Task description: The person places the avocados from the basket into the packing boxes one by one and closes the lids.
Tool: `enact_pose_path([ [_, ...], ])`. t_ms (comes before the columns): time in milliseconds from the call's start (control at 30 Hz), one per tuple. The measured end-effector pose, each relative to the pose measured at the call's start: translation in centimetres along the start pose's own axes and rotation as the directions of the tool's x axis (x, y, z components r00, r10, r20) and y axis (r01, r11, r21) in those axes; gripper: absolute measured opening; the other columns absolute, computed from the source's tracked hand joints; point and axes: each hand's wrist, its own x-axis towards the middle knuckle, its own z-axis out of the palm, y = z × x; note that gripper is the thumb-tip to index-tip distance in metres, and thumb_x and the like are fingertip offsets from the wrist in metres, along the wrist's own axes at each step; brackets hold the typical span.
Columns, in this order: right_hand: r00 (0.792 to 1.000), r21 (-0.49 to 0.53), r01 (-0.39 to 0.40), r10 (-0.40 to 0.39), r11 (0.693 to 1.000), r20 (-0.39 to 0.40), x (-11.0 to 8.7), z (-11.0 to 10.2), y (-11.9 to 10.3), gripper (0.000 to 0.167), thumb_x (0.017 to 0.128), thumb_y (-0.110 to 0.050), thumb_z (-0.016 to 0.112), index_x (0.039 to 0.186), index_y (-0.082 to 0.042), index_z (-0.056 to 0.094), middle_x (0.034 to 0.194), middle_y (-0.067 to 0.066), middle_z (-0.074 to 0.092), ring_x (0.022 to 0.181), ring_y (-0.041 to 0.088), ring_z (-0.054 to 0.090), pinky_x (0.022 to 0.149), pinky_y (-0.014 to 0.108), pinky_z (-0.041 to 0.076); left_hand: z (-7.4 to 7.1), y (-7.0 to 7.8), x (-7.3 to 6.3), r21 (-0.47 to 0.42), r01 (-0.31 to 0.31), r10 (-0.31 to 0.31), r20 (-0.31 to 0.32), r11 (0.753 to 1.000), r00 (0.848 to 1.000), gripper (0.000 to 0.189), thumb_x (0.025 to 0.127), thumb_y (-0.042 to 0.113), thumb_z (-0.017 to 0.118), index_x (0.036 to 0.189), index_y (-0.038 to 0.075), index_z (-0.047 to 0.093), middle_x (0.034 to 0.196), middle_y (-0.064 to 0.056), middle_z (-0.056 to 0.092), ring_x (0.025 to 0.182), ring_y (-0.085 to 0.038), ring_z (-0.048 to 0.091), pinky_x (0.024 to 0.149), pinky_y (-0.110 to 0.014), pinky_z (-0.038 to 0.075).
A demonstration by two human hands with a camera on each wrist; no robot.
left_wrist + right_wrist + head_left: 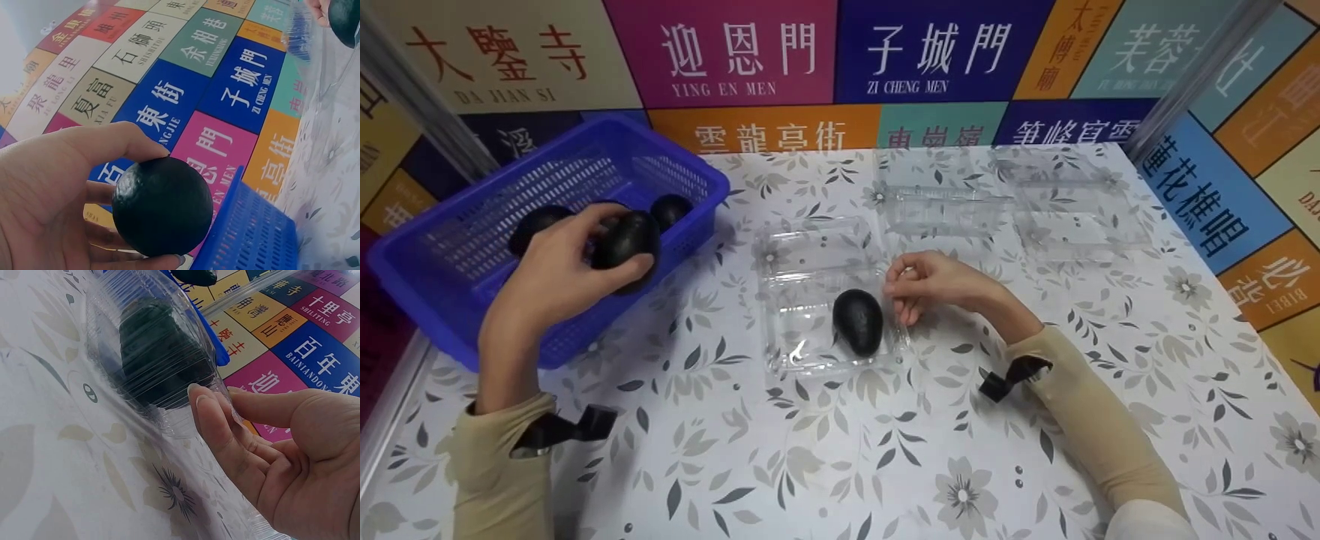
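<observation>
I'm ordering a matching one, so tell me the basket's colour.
The basket is blue; the head view shows it best.

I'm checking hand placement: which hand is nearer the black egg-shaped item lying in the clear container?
Right. The right hand is beside that black item, at the edge of the clear container; the left hand is farther off, by the blue basket.
</observation>
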Motion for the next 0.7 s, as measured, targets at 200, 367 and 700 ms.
enact_pose_path([
  [200, 1.0, 0.008, 0.006, -0.006, 1.0, 0.007, 0.0, 0.0, 0.0, 0.02, 0.099, -0.01, 0.066, 0.107, 0.003, 0.053, 0.078, 0.015, 0.069, 0.064, 0.021, 0.07, 0.062, 0.034, 0.06, 0.6, 0.6, 0.2, -0.03, -0.006, 0.006, 0.02, 1.0, 1.0, 0.066, 0.089, 0.04, 0.076, 0.143, 0.01, 0.051, 0.133, -0.024, 0.058, 0.114, -0.041, 0.057, 0.087, -0.058, 0.046],
  [367, 1.0, 0.008, 0.001, -0.001, 1.0, 0.004, -0.1, 0.0, 0.1, 0.019, 0.099, -0.01, 0.066, 0.106, 0.003, 0.054, 0.078, 0.015, 0.069, 0.064, 0.021, 0.07, 0.062, 0.035, 0.061, 1.1, 1.1, 0.3, -0.039, -0.009, 0.01, 0.022, 0.999, 1.0, 0.067, 0.089, 0.04, 0.076, 0.143, 0.009, 0.05, 0.133, -0.024, 0.057, 0.115, -0.041, 0.057, 0.09, -0.058, 0.046],
  [700, 1.0, -0.012, 0.012, -0.012, 1.0, 0.004, 0.0, 0.1, 0.0, 0.019, 0.099, -0.011, 0.065, 0.105, 0.003, 0.055, 0.078, 0.014, 0.069, 0.064, 0.021, 0.069, 0.062, 0.035, 0.06, 2.3, 2.3, 0.4, -0.03, -0.037, 0.038, 0.035, 0.999, 0.999, 0.067, 0.09, 0.043, 0.075, 0.141, 0.008, 0.05, 0.127, -0.024, 0.059, 0.111, -0.039, 0.058, 0.089, -0.057, 0.047],
])
